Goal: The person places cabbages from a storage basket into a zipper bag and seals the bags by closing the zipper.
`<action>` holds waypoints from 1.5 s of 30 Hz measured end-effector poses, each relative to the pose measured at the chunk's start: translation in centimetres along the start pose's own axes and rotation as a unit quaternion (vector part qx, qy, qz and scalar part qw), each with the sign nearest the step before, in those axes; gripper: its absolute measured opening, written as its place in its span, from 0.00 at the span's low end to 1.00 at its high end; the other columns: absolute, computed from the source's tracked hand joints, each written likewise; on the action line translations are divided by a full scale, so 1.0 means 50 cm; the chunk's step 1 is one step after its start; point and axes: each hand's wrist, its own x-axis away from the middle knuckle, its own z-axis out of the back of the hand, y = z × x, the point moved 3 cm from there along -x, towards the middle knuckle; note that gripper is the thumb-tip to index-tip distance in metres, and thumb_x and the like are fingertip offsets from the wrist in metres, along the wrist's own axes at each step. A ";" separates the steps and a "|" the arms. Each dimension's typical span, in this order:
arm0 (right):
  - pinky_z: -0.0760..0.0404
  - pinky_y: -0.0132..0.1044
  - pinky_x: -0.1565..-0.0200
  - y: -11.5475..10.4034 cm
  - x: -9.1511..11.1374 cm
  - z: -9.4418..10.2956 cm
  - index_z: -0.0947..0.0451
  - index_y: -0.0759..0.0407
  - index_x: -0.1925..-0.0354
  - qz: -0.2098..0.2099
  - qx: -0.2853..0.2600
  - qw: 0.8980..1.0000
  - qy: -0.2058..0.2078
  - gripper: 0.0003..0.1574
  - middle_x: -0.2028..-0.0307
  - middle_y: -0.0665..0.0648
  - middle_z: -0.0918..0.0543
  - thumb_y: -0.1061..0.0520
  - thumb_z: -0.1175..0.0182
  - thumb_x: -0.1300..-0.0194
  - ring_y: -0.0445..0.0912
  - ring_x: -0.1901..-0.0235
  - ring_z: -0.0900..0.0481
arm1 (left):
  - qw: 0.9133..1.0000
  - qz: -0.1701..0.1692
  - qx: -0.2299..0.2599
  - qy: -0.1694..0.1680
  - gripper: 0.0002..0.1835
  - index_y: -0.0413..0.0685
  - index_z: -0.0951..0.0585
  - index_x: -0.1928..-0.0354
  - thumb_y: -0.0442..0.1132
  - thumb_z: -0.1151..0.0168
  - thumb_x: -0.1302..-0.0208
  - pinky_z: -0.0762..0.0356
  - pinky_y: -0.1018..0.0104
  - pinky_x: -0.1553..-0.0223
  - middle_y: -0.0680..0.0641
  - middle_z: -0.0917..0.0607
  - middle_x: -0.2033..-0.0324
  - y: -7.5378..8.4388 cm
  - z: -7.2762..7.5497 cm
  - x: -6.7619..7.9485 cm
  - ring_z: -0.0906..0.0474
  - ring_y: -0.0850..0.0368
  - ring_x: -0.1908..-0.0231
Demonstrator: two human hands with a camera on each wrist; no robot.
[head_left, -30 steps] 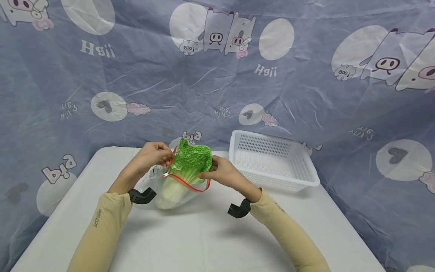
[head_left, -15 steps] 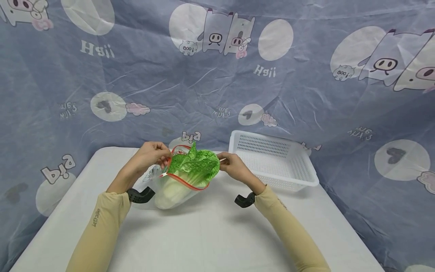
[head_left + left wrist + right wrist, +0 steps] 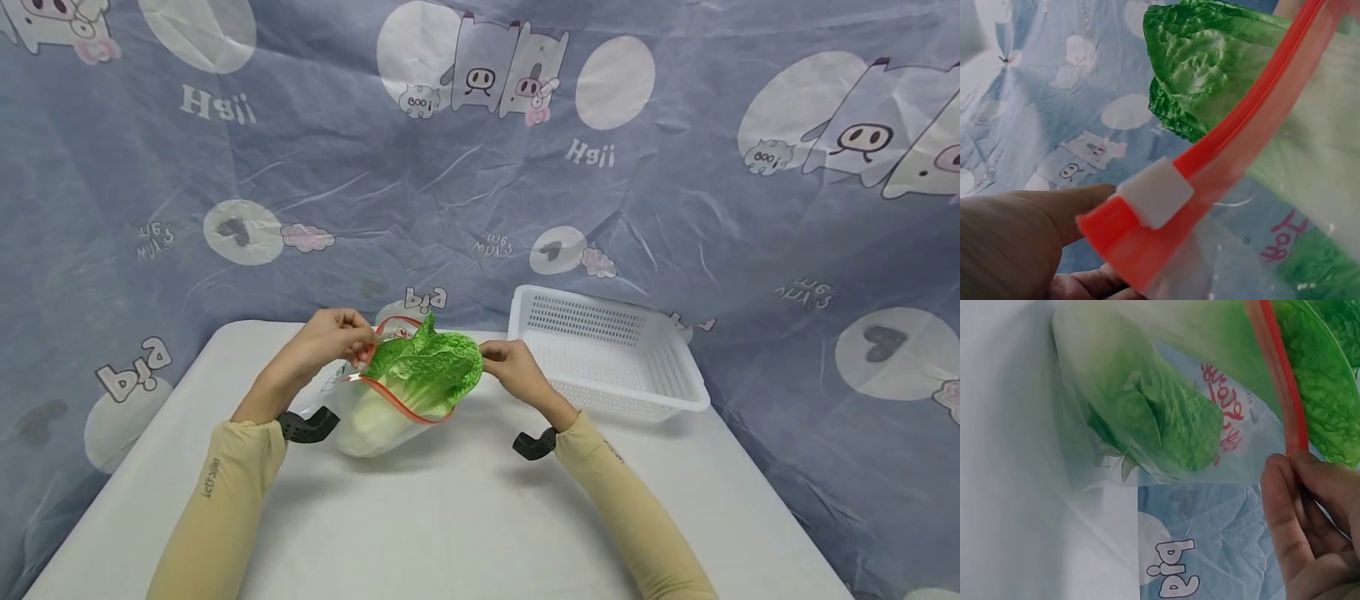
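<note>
A Chinese cabbage (image 3: 427, 367) lies slanted in a clear zip bag (image 3: 1247, 462), its white base inside and its green leaves sticking out of the mouth. Red zip strips line that mouth, with a white slider (image 3: 1157, 192) near one end. My left hand (image 3: 330, 337) pinches the bag at its left end, beside the slider. On the other side, my right hand (image 3: 517, 371) pinches the red zip strip (image 3: 1285, 394) between thumb and fingers, right at the leaf edge. In the head view the leaves hide those fingertips.
A white perforated plastic basket (image 3: 607, 354) stands at the back right of the white table (image 3: 465, 517), behind my right hand. A blue-grey cartoon-print cloth (image 3: 337, 167) hangs behind the table. Each wrist bears a black camera mount (image 3: 534, 445).
My right hand has moved from the front of the cabbage leaves to their right edge. The leaves have tipped right and the bag mouth stands wider. My left hand has barely moved.
</note>
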 end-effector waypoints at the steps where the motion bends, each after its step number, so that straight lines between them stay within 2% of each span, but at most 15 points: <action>1: 0.18 0.38 0.58 0.000 0.000 -0.001 0.15 0.60 0.59 -0.001 -0.006 1.000 0.005 0.10 0.61 0.60 0.13 0.56 0.38 0.35 0.44 0.63 0.16 | 1.000 0.002 -0.017 0.001 0.10 0.37 0.25 0.58 0.39 0.44 0.34 0.18 0.58 0.64 0.47 0.18 0.71 0.002 0.003 0.003 0.22 0.56 0.73; 5: 0.18 0.35 0.61 0.003 0.001 -0.002 0.16 0.62 0.58 -0.018 -0.018 0.999 0.037 0.12 0.63 0.61 0.13 0.55 0.38 0.34 0.45 0.65 0.16 | 0.994 -0.002 -0.108 -0.017 0.16 0.41 0.23 0.59 0.48 0.40 0.35 0.20 0.59 0.64 0.45 0.17 0.67 0.016 0.011 0.026 0.21 0.52 0.69; 8: 0.20 0.32 0.65 0.004 0.002 0.001 0.15 0.61 0.59 -0.038 -0.014 0.997 0.070 0.13 0.66 0.59 0.13 0.53 0.37 0.35 0.43 0.69 0.18 | 0.983 -0.023 -0.172 -0.066 0.18 0.44 0.23 0.63 0.52 0.34 0.40 0.23 0.60 0.67 0.45 0.18 0.71 0.026 0.010 0.049 0.22 0.52 0.71; 11: 0.21 0.33 0.67 0.003 0.003 0.005 0.15 0.59 0.61 -0.053 -0.011 0.994 0.095 0.13 0.68 0.57 0.14 0.51 0.36 0.35 0.43 0.71 0.18 | 0.971 -0.060 -0.205 -0.110 0.14 0.45 0.22 0.66 0.46 0.30 0.43 0.24 0.63 0.68 0.47 0.19 0.73 0.035 0.003 0.068 0.24 0.55 0.72; 14: 0.19 0.39 0.65 0.001 0.003 0.011 0.15 0.59 0.62 -0.060 -0.015 0.992 0.110 0.13 0.69 0.57 0.14 0.50 0.36 0.36 0.43 0.70 0.18 | 0.965 -0.087 -0.218 -0.115 0.07 0.46 0.21 0.68 0.38 0.31 0.43 0.24 0.64 0.67 0.49 0.18 0.73 0.042 -0.005 0.073 0.23 0.56 0.71; 18: 0.18 0.48 0.60 -0.004 0.006 0.020 0.15 0.58 0.62 -0.064 -0.022 0.990 0.120 0.14 0.69 0.58 0.13 0.49 0.36 0.36 0.43 0.69 0.17 | 0.967 -0.093 -0.221 -0.087 0.03 0.48 0.18 0.67 0.37 0.32 0.41 0.23 0.62 0.66 0.50 0.16 0.73 0.047 -0.015 0.066 0.21 0.57 0.71; 20: 0.18 0.49 0.60 -0.005 0.009 0.024 0.15 0.58 0.61 -0.065 -0.022 0.990 0.120 0.14 0.68 0.58 0.13 0.49 0.36 0.36 0.44 0.68 0.17 | 0.967 -0.093 -0.225 -0.078 0.02 0.49 0.16 0.67 0.38 0.32 0.41 0.23 0.62 0.67 0.51 0.16 0.74 0.047 -0.019 0.060 0.21 0.57 0.72; 26: 0.17 0.40 0.62 -0.007 0.017 0.046 0.15 0.60 0.60 -0.062 -0.032 0.990 0.120 0.15 0.68 0.58 0.14 0.50 0.36 0.36 0.44 0.69 0.17 | 0.966 -0.102 -0.234 -0.048 0.02 0.56 0.13 0.69 0.42 0.33 0.39 0.24 0.61 0.69 0.51 0.15 0.75 0.048 -0.016 0.052 0.22 0.56 0.72; 29: 0.16 0.40 0.62 -0.013 0.018 0.068 0.15 0.62 0.61 -0.057 -0.059 0.988 0.128 0.15 0.70 0.58 0.14 0.51 0.35 0.37 0.47 0.71 0.16 | 0.968 -0.102 -0.229 -0.008 0.04 0.58 0.13 0.65 0.46 0.34 0.38 0.23 0.61 0.66 0.52 0.13 0.70 0.047 0.002 0.051 0.20 0.55 0.69; 32: 0.15 0.42 0.60 -0.024 0.021 0.095 0.17 0.65 0.60 -0.048 -0.085 0.986 0.133 0.16 0.71 0.55 0.14 0.52 0.35 0.37 0.47 0.71 0.15 | 0.970 -0.105 -0.216 0.046 0.09 0.58 0.13 0.62 0.52 0.35 0.38 0.23 0.61 0.65 0.51 0.13 0.68 0.048 0.021 0.051 0.20 0.55 0.67; 38: 0.16 0.43 0.57 -0.062 0.032 0.150 0.17 0.65 0.59 -0.018 -0.075 0.986 0.145 0.16 0.70 0.52 0.15 0.53 0.35 0.37 0.45 0.70 0.16 | 0.971 -0.117 -0.151 0.145 0.15 0.54 0.13 0.60 0.55 0.35 0.40 0.23 0.61 0.64 0.47 0.12 0.66 0.062 0.034 0.046 0.19 0.55 0.67; 41: 0.18 0.39 0.58 -0.097 0.042 0.167 0.17 0.65 0.60 0.007 -0.058 0.987 0.149 0.13 0.72 0.55 0.15 0.55 0.35 0.37 0.47 0.70 0.17 | 0.968 -0.132 -0.128 0.169 0.16 0.50 0.13 0.59 0.53 0.34 0.39 0.22 0.65 0.63 0.46 0.12 0.65 0.074 0.032 0.039 0.17 0.57 0.66; 45: 0.19 0.35 0.58 -0.141 0.055 0.180 0.18 0.71 0.59 0.046 -0.060 0.986 0.151 0.11 0.71 0.59 0.16 0.62 0.38 0.35 0.48 0.70 0.18 | 0.963 -0.157 -0.116 0.184 0.17 0.47 0.14 0.58 0.52 0.35 0.38 0.20 0.72 0.64 0.44 0.13 0.62 0.089 0.030 0.034 0.16 0.64 0.66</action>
